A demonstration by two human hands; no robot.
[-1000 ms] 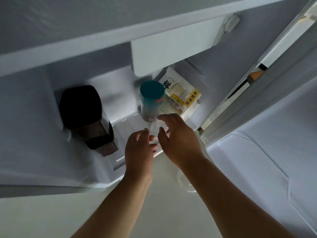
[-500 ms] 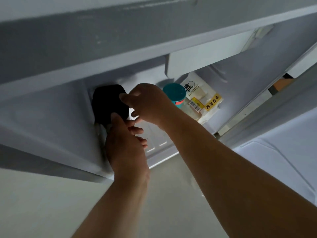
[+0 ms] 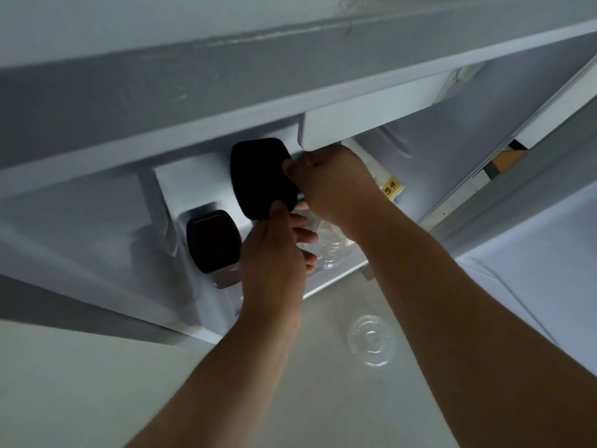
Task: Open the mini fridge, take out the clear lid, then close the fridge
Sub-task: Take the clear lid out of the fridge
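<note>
The mini fridge (image 3: 206, 130) stands open, its door (image 3: 536, 273) swung out to the right. A black lid (image 3: 261, 177) is raised inside the fridge with both hands on it. My left hand (image 3: 274, 253) presses its lower edge with the thumb, and my right hand (image 3: 329, 185) pinches its right edge. Below and to the left stands a dark container (image 3: 213, 240) without that lid. Clear plastic pieces (image 3: 329, 250) lie on the fridge floor just right of my left fingers. One clear lid (image 3: 371, 339) lies on the ground outside the fridge.
A milk package with a yellow label (image 3: 391, 187) sits behind my right hand. A white compartment flap (image 3: 365, 124) hangs just above both hands. The pale floor (image 3: 97, 383) spreads in front of the fridge.
Both hands moved left from the clear plastic to the dark container, and the black lid has risen off it. The teal-capped jar is now hidden behind my right hand.
</note>
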